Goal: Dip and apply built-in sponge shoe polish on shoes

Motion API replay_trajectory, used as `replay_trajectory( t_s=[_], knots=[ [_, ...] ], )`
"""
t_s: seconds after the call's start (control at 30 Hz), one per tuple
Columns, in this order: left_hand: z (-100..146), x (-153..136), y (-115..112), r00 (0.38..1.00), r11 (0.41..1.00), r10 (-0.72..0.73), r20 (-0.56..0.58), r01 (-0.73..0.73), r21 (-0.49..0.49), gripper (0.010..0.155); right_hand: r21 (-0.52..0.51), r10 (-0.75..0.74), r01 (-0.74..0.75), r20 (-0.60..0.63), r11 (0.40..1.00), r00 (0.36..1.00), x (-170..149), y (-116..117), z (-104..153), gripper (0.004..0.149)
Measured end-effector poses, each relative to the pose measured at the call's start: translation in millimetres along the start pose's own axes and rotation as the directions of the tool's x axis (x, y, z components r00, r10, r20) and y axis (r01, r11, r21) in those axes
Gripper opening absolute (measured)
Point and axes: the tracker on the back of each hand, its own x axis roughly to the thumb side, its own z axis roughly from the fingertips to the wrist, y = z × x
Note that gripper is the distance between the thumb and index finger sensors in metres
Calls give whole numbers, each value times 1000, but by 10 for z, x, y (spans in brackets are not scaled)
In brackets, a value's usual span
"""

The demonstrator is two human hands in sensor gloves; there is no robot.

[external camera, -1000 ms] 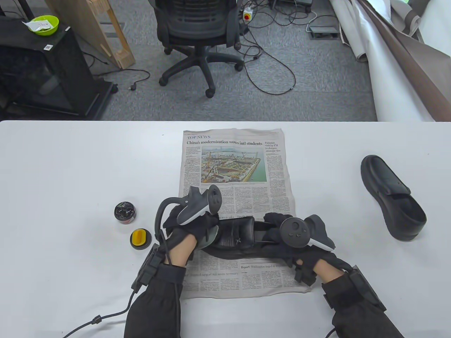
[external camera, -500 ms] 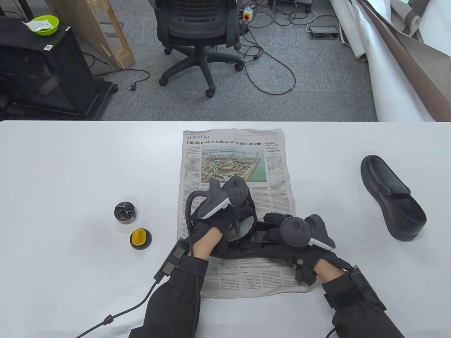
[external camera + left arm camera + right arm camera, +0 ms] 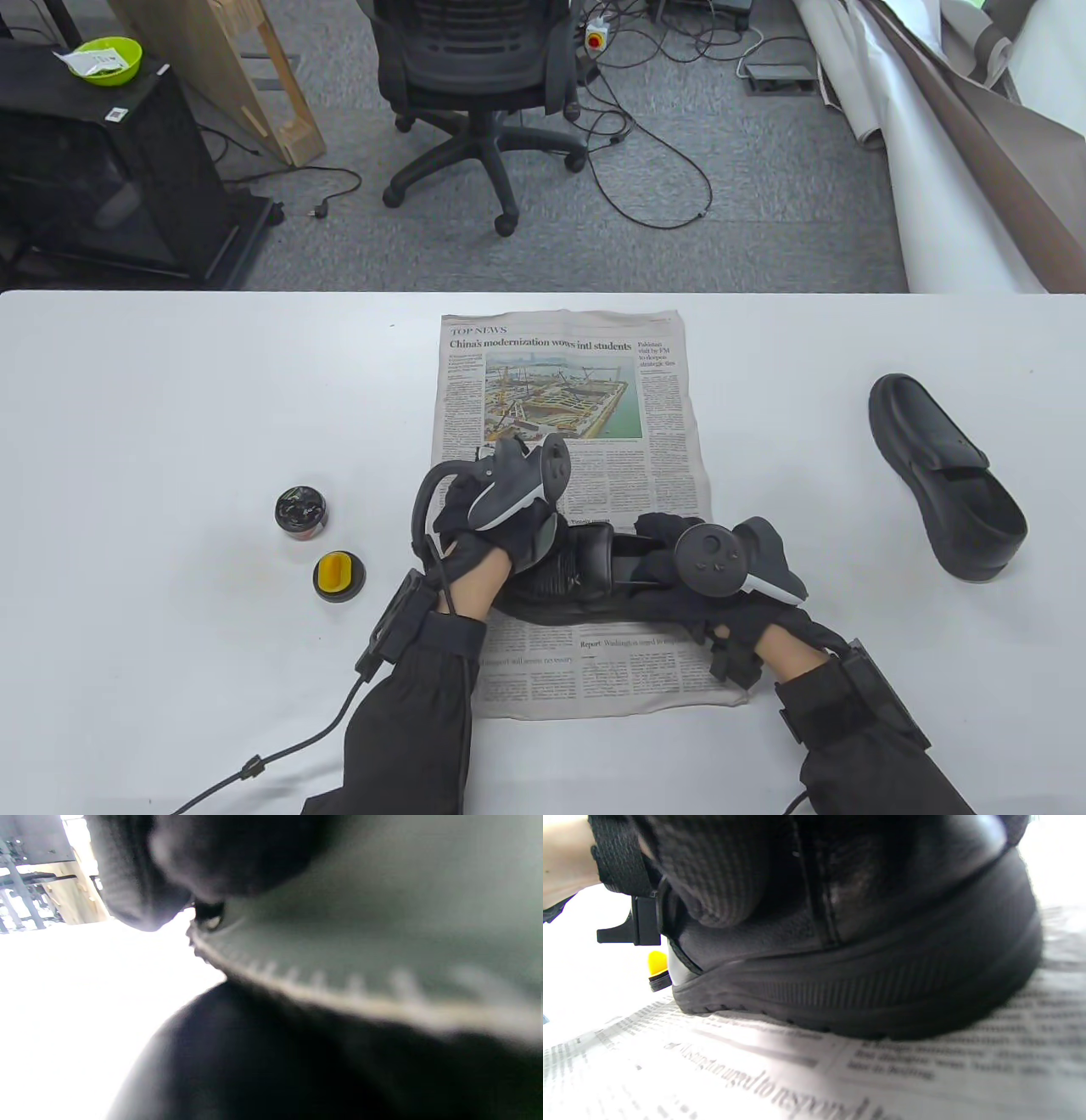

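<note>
The black leather slip-on shoe [image 3: 585,577] lying on the newspaper [image 3: 567,399] looks stiff-soled with a smooth, likely slippery upper, so the right hand [image 3: 687,577] sensibly grips its heel end while the left hand [image 3: 501,535] pinches a grey cloth-like applicator [image 3: 382,921] against the toe.

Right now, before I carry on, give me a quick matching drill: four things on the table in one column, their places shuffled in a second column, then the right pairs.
Things
1. black leather slip-on shoe under both hands
2. second black slip-on shoe
3. small round open tin of black polish
4. round black lid with the yellow sponge

Places
A. on the bare white table, far right, untouched
B. on the newspaper sheet
C. left of the newspaper, farther from the person
D. left of the newspaper, nearer the person

Pairs: 1-B, 2-A, 3-C, 4-D
</note>
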Motion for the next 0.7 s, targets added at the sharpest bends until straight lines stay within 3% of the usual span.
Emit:
replay_trajectory(
  t_s=[0.33,0.4,0.43,0.53,0.6,0.7],
  knots=[
    [198,-472,-37,994,998,-51,-99,54,31,55,0,9,-9,-1,1000,1000,4,2,-2,41],
    [266,-514,0,997,998,31,-68,-27,51,55,-2,11,-11,-1,1000,1000,4,3,-2,41],
    [311,-506,20,989,988,145,-16,-144,49,55,-1,11,-11,-1,1000,1000,4,3,-2,41],
    [402,-332,56,927,931,354,125,-362,40,55,-3,12,-12,-2,1000,1000,6,5,-1,41],
    [509,-74,148,912,927,339,232,-366,86,55,-4,13,-13,-2,1000,1000,6,7,0,41],
    [612,195,226,906,925,310,287,-358,129,56,-4,13,-13,-3,1000,1000,6,6,1,41]
  ],
)
